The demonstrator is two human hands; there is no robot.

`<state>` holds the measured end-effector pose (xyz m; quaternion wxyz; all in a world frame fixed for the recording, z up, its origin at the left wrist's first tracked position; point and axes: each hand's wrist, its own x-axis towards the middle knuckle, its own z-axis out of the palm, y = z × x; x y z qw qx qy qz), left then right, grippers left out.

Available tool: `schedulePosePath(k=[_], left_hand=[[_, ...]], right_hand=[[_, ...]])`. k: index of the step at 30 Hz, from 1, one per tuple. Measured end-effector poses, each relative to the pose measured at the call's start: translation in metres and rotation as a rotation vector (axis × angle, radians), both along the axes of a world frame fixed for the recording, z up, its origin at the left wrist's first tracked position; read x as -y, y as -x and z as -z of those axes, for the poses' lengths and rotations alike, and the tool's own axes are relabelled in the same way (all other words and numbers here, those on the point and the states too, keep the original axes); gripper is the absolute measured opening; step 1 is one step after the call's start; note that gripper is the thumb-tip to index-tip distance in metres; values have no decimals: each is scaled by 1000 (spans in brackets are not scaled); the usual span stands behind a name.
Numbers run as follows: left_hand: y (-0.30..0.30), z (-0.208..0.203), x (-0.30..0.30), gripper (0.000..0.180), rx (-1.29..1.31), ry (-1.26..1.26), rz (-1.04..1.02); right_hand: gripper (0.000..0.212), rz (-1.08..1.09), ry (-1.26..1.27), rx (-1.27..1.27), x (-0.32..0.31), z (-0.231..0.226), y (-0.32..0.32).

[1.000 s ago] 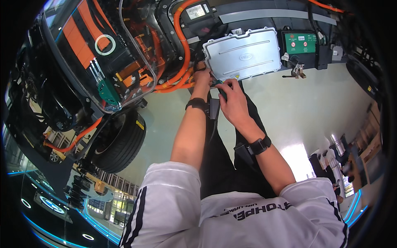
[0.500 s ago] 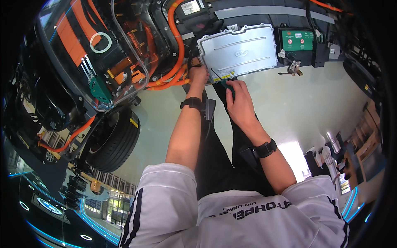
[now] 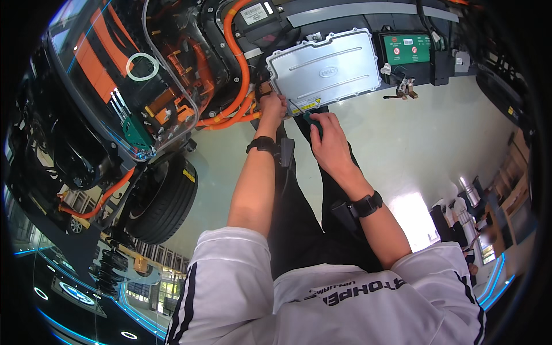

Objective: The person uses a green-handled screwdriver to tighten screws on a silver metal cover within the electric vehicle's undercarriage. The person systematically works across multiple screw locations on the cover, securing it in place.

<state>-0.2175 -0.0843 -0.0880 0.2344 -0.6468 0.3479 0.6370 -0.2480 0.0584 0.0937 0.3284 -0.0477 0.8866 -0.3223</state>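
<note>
A silver ribbed metal housing (image 3: 325, 83) with a bolted, scalloped rim lies ahead of me. At its near left corner, my left hand (image 3: 272, 108) is closed beside the connectors of thick orange cables (image 3: 244, 63); what its fingers grip is hidden. My right hand (image 3: 333, 144) is wrapped round the green handle of a screwdriver (image 3: 309, 118). The thin dark shaft slants up and left toward the housing's near left corner, close to a yellow warning label (image 3: 310, 107). Whether its tip touches a fastener is too small to tell.
To the left, a clear cover (image 3: 195, 95) bears a white ring (image 3: 142, 67) and a green hex key holder (image 3: 137, 133). A tyre (image 3: 164, 201) stands below it. Right of the housing are a green-labelled box (image 3: 407, 49) and a small metal clamp-like part (image 3: 406, 88).
The housing and surrounding vehicle parts sit slightly further left and higher in view. Both hands stay at the housing's near left corner, and the right one keeps its grip on the screwdriver.
</note>
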Motion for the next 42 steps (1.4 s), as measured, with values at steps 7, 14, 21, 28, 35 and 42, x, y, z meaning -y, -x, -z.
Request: schedulePosePath(k=[7, 14, 21, 28, 35, 42], left_hand=[[5, -1, -6, 24, -3, 45, -2], [0, 2, -4, 25, 8, 64, 6], [-13, -71, -5, 24, -216, 130, 71], [-5, -255, 71, 23, -354, 990, 361], [12, -277, 185, 23, -107, 1392, 760], [15, -249, 221, 26, -99, 1300, 968]], right_hand=[[23, 17, -12, -10, -8, 5, -6], [23, 15, -27, 16, -13, 6, -12], [23, 33, 5, -12, -19, 0, -11], [22, 10, 34, -39, -52, -17, -4], [20, 43, -3, 0, -61, -26, 4], [20, 90, 26, 23, -53, -23, -5]])
